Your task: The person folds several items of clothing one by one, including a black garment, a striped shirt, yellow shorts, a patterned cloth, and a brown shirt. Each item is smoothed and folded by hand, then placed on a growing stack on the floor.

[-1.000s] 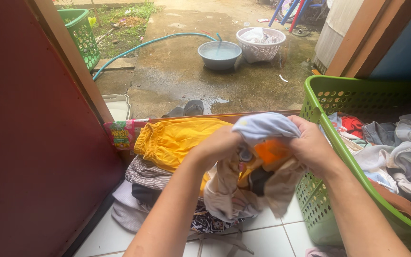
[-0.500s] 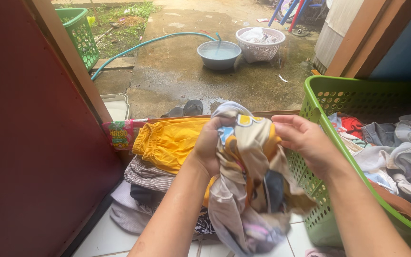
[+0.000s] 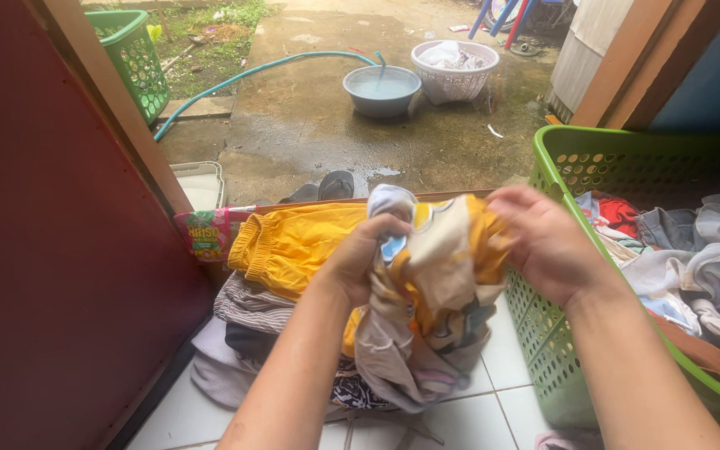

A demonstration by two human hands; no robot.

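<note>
Both my hands hold up a crumpled patterned garment [image 3: 431,308] in beige, yellow and light blue. My left hand [image 3: 362,254] grips its left upper edge and my right hand [image 3: 543,242] grips its right upper edge. The cloth hangs down between them over a pile of folded clothes [image 3: 268,317] on the white tiled floor. On top of that pile lie yellow shorts [image 3: 293,242].
A green laundry basket [image 3: 568,167] full of mixed clothes stands at my right. A red door [image 3: 52,250] lies to the left. Outside on wet concrete are a grey basin [image 3: 382,90], a white basket [image 3: 453,71], a teal hose [image 3: 252,73], and another green basket [image 3: 131,54].
The garment was turned and shaken out, hung lower half a second ago, and is now gathered higher. My right hand let go briefly and has closed on the cloth again.
</note>
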